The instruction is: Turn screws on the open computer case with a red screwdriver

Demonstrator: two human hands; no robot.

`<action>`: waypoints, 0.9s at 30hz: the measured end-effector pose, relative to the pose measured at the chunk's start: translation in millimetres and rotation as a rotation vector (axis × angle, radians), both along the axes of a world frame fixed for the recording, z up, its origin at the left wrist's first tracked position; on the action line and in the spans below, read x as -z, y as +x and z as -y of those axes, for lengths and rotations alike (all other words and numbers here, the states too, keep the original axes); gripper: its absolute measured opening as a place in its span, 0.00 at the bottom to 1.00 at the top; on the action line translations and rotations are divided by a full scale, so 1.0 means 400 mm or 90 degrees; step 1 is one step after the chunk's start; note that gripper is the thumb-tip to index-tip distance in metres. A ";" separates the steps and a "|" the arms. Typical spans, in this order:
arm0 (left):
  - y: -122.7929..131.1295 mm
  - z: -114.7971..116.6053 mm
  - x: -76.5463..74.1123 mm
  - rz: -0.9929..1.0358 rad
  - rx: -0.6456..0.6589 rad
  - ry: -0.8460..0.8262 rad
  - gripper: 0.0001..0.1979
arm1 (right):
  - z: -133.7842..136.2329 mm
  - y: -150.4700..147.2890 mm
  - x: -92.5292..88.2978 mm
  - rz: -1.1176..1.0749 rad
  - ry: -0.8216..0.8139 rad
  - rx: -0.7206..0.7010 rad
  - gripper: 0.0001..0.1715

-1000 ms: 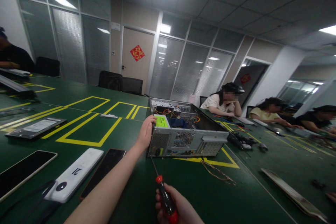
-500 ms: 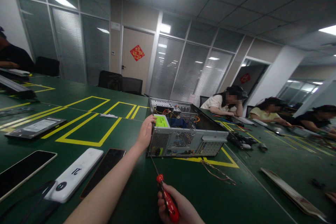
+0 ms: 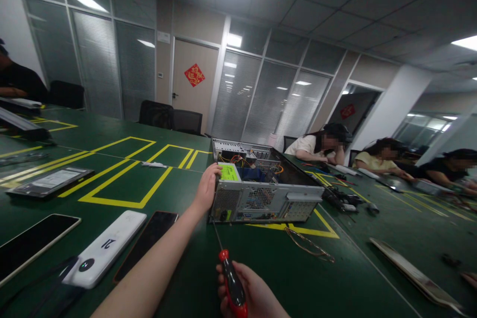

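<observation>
While my left hand [image 3: 205,191] touches the computer case [image 3: 276,204], grip unclear to me, my right hand [image 3: 255,289] holds the screwdriver [image 3: 233,282].

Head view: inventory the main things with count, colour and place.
computer case: 1, grey and black, centre
screwdriver: 1, red and black, near centre
hard drive: 1, silver and black, left
power bank: 1, white, near left
smartphones: 2, black-faced, flanking power bank
cables: several, black, right of case
table: 1, green, under these
chairs: three or more, black, behind table
other people: 4, dark, cream or yellow tops, left and right
left hand: 1, bare, on case's left
right hand: 1, bare, around screwdriver handle
</observation>
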State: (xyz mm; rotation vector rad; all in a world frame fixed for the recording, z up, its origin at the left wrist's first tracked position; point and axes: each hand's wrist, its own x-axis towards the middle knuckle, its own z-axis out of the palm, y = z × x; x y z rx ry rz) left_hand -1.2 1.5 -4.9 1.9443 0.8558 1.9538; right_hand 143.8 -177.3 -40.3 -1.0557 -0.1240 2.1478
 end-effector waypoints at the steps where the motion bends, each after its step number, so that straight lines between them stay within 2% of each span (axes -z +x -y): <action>1: 0.000 0.000 0.000 0.000 0.000 0.000 0.21 | 0.000 -0.001 0.001 -0.001 -0.001 0.004 0.21; 9: -0.002 0.005 -0.005 0.000 0.003 -0.003 0.20 | 0.001 0.001 -0.016 -0.015 -0.011 0.072 0.20; 16: -0.004 0.002 -0.002 0.004 0.009 -0.003 0.20 | 0.020 0.008 -0.026 0.050 0.034 0.016 0.20; 27: -0.004 0.002 0.000 -0.003 0.007 0.001 0.20 | 0.026 0.005 -0.040 0.056 -0.018 0.135 0.18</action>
